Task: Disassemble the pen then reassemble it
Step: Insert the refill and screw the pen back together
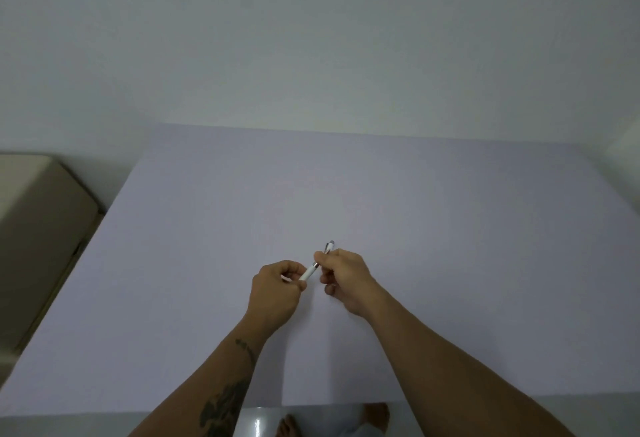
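Observation:
A white pen (310, 271) with a silver ring at its middle is held slanted above the pale table (415, 228), in one piece. My left hand (277, 293) pinches its lower white barrel. My right hand (343, 275) grips the upper half, whose clip and grey push-button end (330, 245) stick out past the fingers. The pen's tip is hidden inside my left fingers.
A beige cushioned seat (41, 228) stands to the left of the table. A white wall rises behind the far edge. Bare feet (291, 428) show on the glossy floor below the table's near edge.

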The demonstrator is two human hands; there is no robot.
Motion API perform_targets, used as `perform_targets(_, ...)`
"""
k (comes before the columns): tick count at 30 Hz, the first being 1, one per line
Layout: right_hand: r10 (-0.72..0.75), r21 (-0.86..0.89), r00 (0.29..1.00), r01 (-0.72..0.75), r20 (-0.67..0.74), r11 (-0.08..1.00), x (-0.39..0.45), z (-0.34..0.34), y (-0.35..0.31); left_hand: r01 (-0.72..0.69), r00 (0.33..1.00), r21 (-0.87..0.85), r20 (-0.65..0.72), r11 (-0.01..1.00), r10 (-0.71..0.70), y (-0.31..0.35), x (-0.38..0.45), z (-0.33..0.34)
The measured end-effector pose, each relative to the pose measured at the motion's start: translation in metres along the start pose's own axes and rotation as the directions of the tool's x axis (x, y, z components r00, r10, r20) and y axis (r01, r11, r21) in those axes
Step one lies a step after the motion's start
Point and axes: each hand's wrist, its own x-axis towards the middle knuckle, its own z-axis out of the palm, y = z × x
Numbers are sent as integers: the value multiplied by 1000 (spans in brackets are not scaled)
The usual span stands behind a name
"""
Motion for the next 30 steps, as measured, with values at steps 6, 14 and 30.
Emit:
perform_targets(6, -51, -6, 999, 51, -6, 999, 3, -13, 1, 6, 1000, -12, 13, 1000, -6, 7, 2, 5)
perform_targets(14, -121, -48, 989, 118, -87, 992, 9, -2, 2, -29, 999, 6, 16, 1000, 29, 8, 6, 5)
perform_targets(30, -183, -168, 981, 191, 58, 967, 11, 2, -7, 19, 999, -33, 33, 999, -18, 1, 14, -3)
